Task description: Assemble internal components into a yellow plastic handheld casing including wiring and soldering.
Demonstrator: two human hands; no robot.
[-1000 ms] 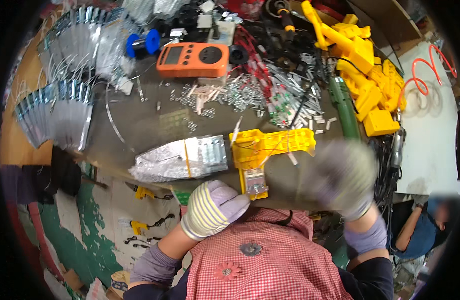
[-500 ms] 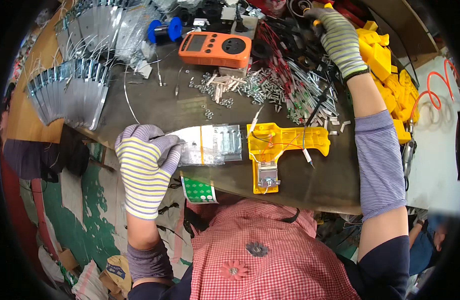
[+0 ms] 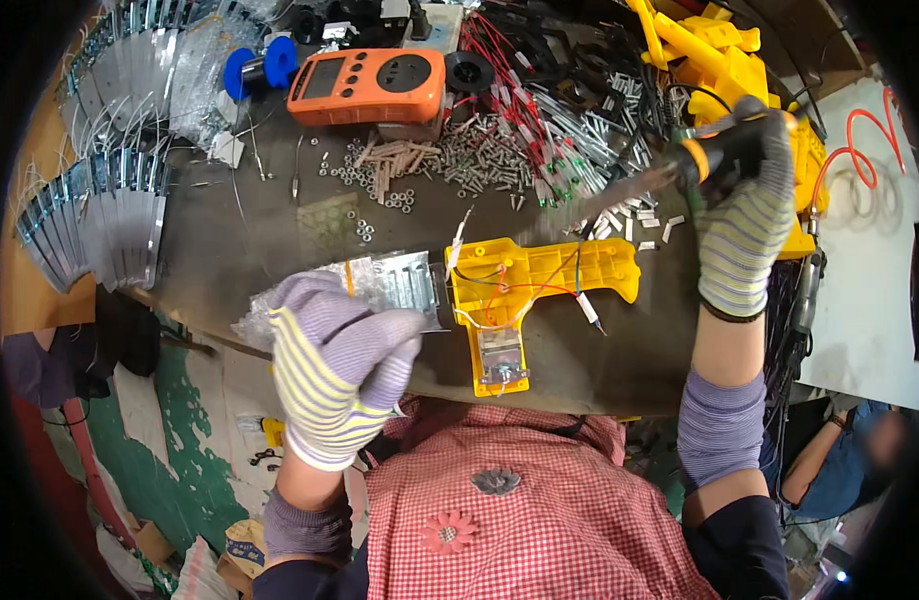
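On the bench before me lies a yellow plastic gun-shaped housing half (image 3: 539,268), its inside upward, with red, blue and white wires and a small metal part (image 3: 501,355) in its lower leg. My gloved left hand (image 3: 344,365) is left of it, thumb and fingers pressed together; what they pinch, if anything, is hidden. Behind that hand are clear-wrapped metal strips (image 3: 411,280) with an orange band. My gloved right hand (image 3: 744,220) is wrapped round a black-and-orange-handled tool (image 3: 727,158). Its long shaft points toward the housing and is blurred; its exact kind I cannot tell.
An orange multimeter (image 3: 367,88) and a blue spool (image 3: 261,68) stand at the back. Loose screws (image 3: 484,155), nuts (image 3: 399,200) and red wires (image 3: 509,85) cover the middle. Yellow housings (image 3: 719,60) are piled back right; fanned metal plates (image 3: 99,215) lie left.
My right hand has come down and nearer from the back right, bringing the tool into view. My left hand has shifted right and nearer. The whole view has moved slightly.
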